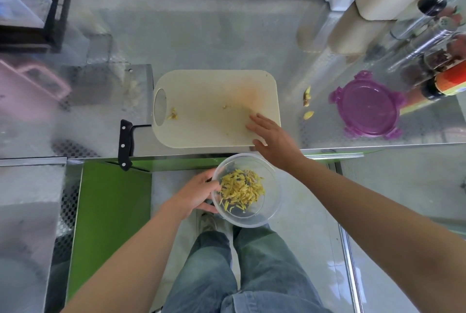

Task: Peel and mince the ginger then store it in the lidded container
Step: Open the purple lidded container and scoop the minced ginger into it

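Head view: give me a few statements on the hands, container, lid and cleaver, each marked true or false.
1. The left hand holds the container with ginger in it. True.
2. The lid is on the container. False: it lies on the counter, right of the board.
3. The right hand grips the cleaver. False: the hand rests on the board with straight fingers, and the cleaver lies at the board's left side.
4. Scraps lie on the counter between the board and the lid. True.
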